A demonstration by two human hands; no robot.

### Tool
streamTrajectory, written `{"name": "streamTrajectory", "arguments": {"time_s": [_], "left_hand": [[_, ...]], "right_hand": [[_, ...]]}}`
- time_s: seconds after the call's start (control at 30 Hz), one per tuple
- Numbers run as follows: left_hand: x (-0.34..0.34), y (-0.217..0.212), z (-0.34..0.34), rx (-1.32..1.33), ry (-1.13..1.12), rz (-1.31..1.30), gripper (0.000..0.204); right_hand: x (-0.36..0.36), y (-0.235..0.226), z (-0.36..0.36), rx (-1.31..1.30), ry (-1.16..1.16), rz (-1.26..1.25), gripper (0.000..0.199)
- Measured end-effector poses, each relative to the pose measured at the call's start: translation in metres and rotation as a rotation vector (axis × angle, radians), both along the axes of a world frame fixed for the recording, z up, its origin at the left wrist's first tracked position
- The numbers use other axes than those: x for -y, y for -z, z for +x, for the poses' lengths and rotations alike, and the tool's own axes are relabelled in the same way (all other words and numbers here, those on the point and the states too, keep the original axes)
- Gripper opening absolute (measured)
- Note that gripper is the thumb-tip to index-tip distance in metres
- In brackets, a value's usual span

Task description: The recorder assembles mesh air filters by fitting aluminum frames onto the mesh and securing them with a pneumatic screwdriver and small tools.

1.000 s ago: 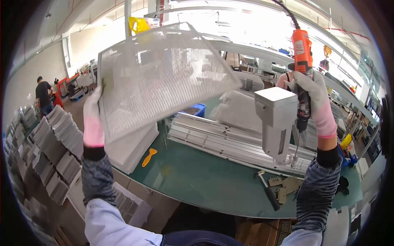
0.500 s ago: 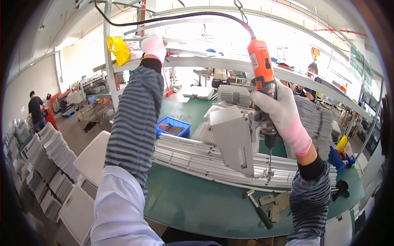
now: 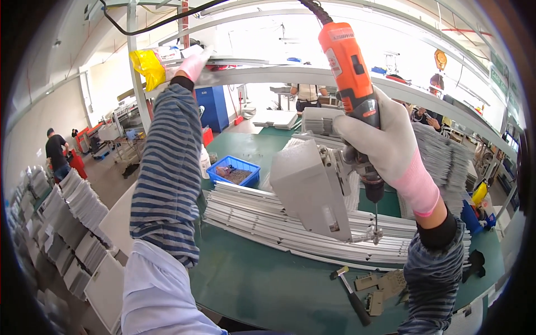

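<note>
My right hand (image 3: 391, 137), in a white and pink glove, is wrapped around an orange and black corded power screwdriver (image 3: 347, 64) held upright. A grey housing (image 3: 304, 184) is attached to its side, and a thin bit (image 3: 376, 215) points down over the bundle of white metal strips (image 3: 262, 220) on the green table. My left hand (image 3: 192, 64), also gloved, reaches up to the overhead shelf (image 3: 245, 75) beside a yellow plastic bag (image 3: 148, 68). Glare washes out its fingers, and whether they grip anything is unclear.
On the green table (image 3: 245, 279) are a blue bin (image 3: 254, 177) of small parts, a hammer (image 3: 354, 298) and beige plates (image 3: 391, 283). Stacked grey panels (image 3: 441, 156) stand at the right. More stacks (image 3: 84, 201) are at the left, where a person (image 3: 57, 151) stands.
My left hand has moved left and slightly lower along the shelf. The screwdriver has come nearer and tilted, its bit shifting a little right. The view has shifted slightly.
</note>
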State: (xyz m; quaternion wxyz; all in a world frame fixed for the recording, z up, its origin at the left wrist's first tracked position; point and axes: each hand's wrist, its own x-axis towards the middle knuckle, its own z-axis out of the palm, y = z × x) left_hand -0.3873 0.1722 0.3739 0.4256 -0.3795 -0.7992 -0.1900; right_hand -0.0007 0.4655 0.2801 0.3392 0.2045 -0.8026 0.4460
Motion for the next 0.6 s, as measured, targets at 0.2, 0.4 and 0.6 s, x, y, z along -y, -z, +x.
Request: {"name": "streamTrajectory", "arguments": {"time_s": [0.2, 0.4, 0.6], "left_hand": [[-0.058, 0.017, 0.018, 0.04, -0.311, 0.267, 0.033], [-0.089, 0.017, 0.017, -0.076, -0.547, 0.221, 0.017], [-0.132, 0.009, 0.052, -0.238, -0.386, 0.306, 0.011]], "right_hand": [[0.003, 0.006, -0.01, -0.018, -0.035, -0.021, 0.026], [-0.005, 0.006, -0.014, -0.032, 0.042, 0.016, 0.027], [0.0, 0.004, -0.011, 0.029, 0.049, 0.015, 0.025]]}}
